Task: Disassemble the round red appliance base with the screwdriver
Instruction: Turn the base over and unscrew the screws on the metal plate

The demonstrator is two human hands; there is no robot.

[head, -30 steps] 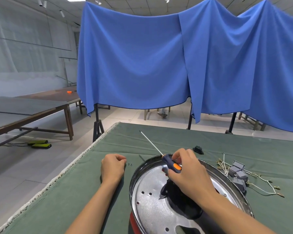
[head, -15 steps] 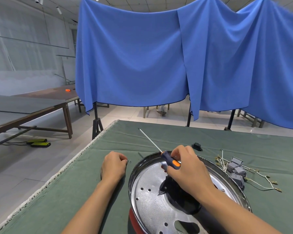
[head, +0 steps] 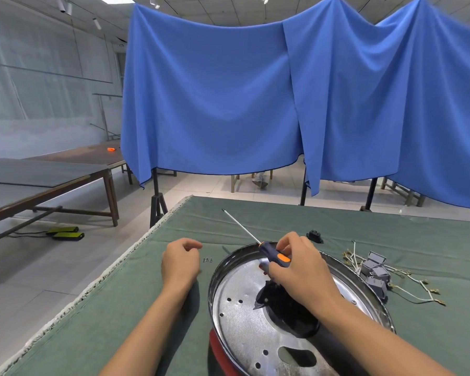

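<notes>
As fingers (head: 284,244) curl — screwdriver (head: 272,253) within.

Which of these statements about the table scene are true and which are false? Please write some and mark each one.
1. The right hand holds the screwdriver by its handle. True.
2. The screwdriver tip is set in a screw on the metal plate. False: its shaft points up and away, over the green cloth.
3. Three small screws lie on the cloth beside the left hand. True.
4. The left hand grips the red base. False: it rests on the cloth, fingers loosely curled, holding nothing visible.
</notes>
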